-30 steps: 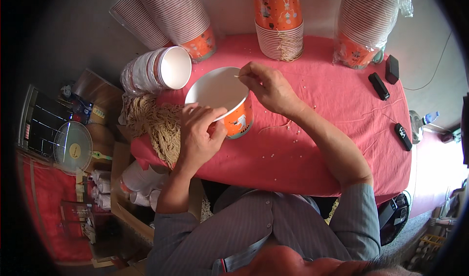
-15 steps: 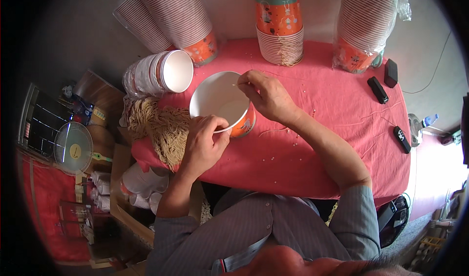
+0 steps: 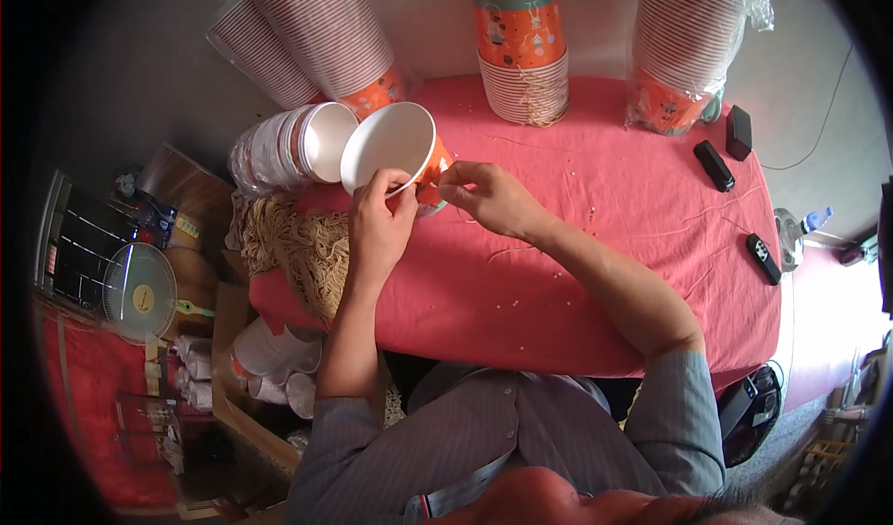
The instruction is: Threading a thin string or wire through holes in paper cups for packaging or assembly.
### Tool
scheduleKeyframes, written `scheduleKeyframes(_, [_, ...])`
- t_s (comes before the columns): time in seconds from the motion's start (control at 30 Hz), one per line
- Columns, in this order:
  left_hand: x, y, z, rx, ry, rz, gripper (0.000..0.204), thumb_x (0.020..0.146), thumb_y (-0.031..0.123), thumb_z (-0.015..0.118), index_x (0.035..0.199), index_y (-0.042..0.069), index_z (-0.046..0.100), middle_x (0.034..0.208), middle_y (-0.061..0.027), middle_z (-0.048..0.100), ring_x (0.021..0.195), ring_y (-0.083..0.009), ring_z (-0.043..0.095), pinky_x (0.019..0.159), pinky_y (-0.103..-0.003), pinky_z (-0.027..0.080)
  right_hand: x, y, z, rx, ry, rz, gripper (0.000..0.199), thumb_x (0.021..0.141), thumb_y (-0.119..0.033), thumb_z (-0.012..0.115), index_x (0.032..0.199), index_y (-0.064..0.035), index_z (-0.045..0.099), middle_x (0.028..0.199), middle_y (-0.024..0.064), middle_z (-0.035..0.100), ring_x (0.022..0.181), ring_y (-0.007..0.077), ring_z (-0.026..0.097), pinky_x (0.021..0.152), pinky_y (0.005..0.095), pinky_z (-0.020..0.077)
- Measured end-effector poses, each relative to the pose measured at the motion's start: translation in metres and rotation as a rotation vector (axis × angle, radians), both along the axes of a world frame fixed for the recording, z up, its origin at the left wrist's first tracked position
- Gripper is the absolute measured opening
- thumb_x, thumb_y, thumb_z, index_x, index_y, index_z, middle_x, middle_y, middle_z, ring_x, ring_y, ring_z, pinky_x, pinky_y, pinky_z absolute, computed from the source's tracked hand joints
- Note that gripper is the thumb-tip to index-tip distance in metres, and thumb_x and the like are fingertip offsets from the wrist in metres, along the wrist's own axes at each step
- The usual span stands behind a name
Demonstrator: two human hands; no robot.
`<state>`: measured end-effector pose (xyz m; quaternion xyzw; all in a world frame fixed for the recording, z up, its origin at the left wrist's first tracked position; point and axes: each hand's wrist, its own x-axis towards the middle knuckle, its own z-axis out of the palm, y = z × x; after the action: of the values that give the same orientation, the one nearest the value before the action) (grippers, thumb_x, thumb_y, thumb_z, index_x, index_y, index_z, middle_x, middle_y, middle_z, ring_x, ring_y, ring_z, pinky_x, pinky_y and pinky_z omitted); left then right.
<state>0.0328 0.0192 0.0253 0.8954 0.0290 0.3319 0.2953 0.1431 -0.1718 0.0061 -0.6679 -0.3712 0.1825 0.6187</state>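
A white paper bucket (image 3: 393, 139) with an orange printed outside is tipped toward me over the table, its mouth facing up and to the left. My left hand (image 3: 381, 232) is closed on its near rim, thumb outside. My right hand (image 3: 493, 199) is pinched close beside the orange wall; a tiny pale bit shows at its fingertips, too small to name. Left of my left forearm lies a thick bundle of beige cords (image 3: 312, 255) at the table's edge. A sleeve of white paper buckets (image 3: 326, 144) rests on its side behind the cords.
Tall wrapped bucket stacks (image 3: 326, 32) stand at the back left, another wrapped stack (image 3: 688, 41) at the back right. Between them is an upside-down orange bucket stack (image 3: 519, 41) with cords hanging from it. Small black devices (image 3: 714, 165) lie on the right of the red cloth (image 3: 614, 274).
The bucket has moved up and left and tilted further. My right hand has come down from the far rim to the bucket's outer side. My left hand has shifted away from me.
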Motion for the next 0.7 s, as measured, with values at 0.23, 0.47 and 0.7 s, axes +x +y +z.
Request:
scheduleKeyframes(0.23, [0.001,0.002,-0.002,0.022,0.022,-0.024,0.017,0.101,0.004,0.072,0.118,0.000,0.070,0.107,-0.0133,0.078,0.102,-0.0227,0.077,0.092,-0.037,0.059,0.005,0.002,-0.004,-0.030,0.043,0.002,0.026,0.106,-0.021,0.066,0.117,0.0008,0.075,0.106,0.0161,0.078,0.099,0.0243,0.073,0.093,0.0416,0.0568])
scheduleKeyframes(0.47, [-0.007,-0.019,0.013,0.043,0.042,-0.025,0.022,0.100,0.003,0.074,0.122,0.001,0.072,0.109,-0.0162,0.079,0.102,-0.0302,0.078,0.090,-0.041,0.061,0.004,0.004,-0.008,-0.006,0.044,-0.032,0.026,0.106,-0.022,0.067,0.115,0.0009,0.074,0.102,0.0137,0.078,0.096,0.0211,0.072,0.091,0.0409,0.0567])
scheduleKeyframes(0.7, [-0.017,-0.029,0.047,0.346,-0.024,-0.129,0.037,0.093,0.004,0.078,0.129,0.008,0.074,0.128,-0.0084,0.071,0.122,-0.0332,0.066,0.105,-0.047,0.052,0.011,-0.013,0.018,0.035,0.016,0.179,0.019,0.111,-0.015,0.065,0.117,0.0017,0.072,0.101,0.0029,0.073,0.098,0.0096,0.065,0.090,0.0310,0.0547])
